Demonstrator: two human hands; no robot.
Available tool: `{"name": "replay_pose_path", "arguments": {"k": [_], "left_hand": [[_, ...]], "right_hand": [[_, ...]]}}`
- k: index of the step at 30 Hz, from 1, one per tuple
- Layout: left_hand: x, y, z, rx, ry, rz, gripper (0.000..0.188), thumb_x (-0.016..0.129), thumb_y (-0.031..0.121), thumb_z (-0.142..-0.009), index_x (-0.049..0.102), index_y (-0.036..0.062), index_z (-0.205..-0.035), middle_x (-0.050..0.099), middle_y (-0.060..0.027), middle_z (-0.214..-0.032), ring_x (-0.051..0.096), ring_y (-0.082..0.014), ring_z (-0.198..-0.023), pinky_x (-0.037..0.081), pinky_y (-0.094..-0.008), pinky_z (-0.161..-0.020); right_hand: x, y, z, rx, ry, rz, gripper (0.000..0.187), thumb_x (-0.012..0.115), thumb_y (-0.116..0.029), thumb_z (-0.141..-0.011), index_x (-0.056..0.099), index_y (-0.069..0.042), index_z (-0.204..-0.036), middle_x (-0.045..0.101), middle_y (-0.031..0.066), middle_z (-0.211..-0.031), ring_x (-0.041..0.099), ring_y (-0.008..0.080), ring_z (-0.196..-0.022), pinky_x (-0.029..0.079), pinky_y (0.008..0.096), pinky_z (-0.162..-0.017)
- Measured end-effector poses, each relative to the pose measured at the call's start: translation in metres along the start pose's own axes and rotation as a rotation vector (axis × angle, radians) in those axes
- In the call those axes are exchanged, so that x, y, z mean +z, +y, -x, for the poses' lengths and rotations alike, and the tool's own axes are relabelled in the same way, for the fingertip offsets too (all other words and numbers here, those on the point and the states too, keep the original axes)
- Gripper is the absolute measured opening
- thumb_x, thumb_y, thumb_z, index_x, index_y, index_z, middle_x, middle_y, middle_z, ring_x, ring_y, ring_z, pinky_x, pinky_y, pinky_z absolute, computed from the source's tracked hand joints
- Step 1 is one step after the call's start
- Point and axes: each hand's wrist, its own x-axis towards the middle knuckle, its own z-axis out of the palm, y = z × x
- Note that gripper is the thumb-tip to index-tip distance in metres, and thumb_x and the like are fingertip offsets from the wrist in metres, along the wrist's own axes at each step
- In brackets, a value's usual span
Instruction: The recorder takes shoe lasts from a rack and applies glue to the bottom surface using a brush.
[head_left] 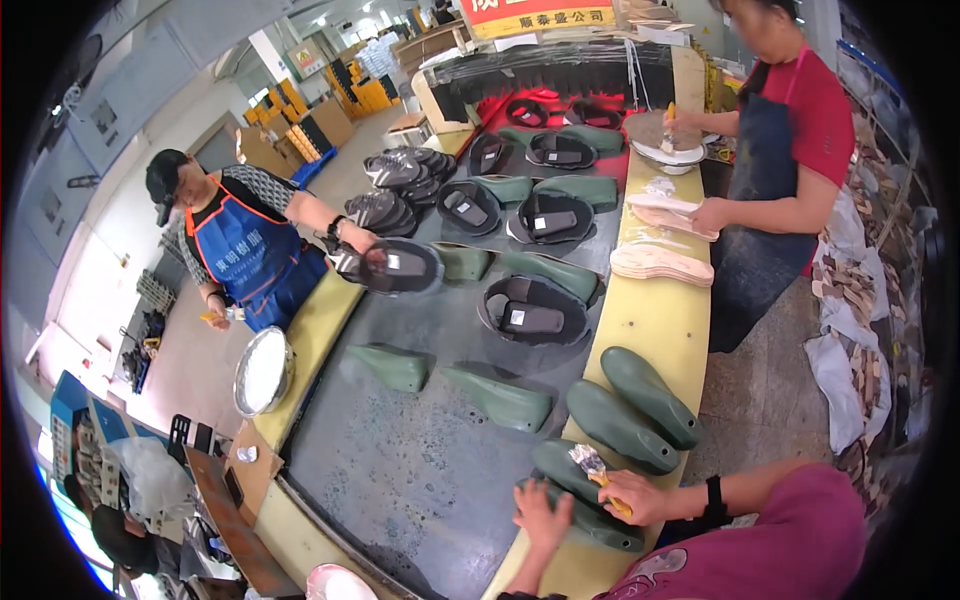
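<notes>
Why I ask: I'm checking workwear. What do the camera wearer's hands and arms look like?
The left hand and right hand are both ungloved. A black band circles the right wrist, and a maroon sleeve covers that upper arm. What covers the left arm higher up cannot be made out.

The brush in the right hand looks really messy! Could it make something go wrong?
Maybe! The brush in the right hand has bristles coated in something whitish, which might drip onto the green foot-shaped forms. The bare left hand is spread close by and could get smeared. A bump might also knock a form off the yellow ledge.
</notes>
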Motion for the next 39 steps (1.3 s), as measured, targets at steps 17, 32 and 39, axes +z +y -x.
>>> {"name": "replay_pose_path", "arguments": {"k": [17, 32, 39], "left_hand": [[-0.022, -0.027, 0.127, -0.160, -0.112, 1.188, 0.081, 0.062, -0.007, -0.069, 0.017, -0.0030, -0.137, 0.043, -0.0205, -0.124, 0.052, -0.0259, -0.105, 0.045, -0.0318, -0.085], [-0.026, 0.003, 0.130, -0.476, 0.302, 0.911, 0.060, 0.069, 0.017, -0.056, 0.052, -0.0046, -0.109, 0.060, -0.0142, -0.095, 0.059, -0.0234, -0.083, 0.048, -0.0335, -0.076], [-0.069, 0.040, 0.189, -0.446, 0.183, 0.990, 0.062, 0.066, 0.014, -0.055, 0.048, -0.0064, -0.111, 0.059, -0.0139, -0.095, 0.058, -0.0214, -0.084, 0.047, -0.0322, -0.076]], "right_hand": [[0.038, -0.012, 0.023, -0.161, -0.108, -0.015, 0.022, 0.056, -0.006, -0.074, 0.046, -0.009, -0.094, 0.050, 0.0116, -0.089, 0.051, 0.0324, -0.089, 0.040, 0.0415, -0.075], [0.005, -0.022, -0.002, -0.237, -0.032, -0.194, 0.015, 0.059, -0.013, -0.082, 0.057, -0.007, -0.096, 0.060, 0.0128, -0.092, 0.060, 0.0279, -0.083, 0.048, 0.0351, -0.072], [-0.016, -0.067, -0.057, -0.117, -0.341, -0.686, 0.015, 0.050, -0.011, -0.087, 0.059, -0.001, -0.082, 0.055, 0.0038, -0.063, 0.052, 0.0087, -0.057, 0.042, 0.0234, -0.053]]}}
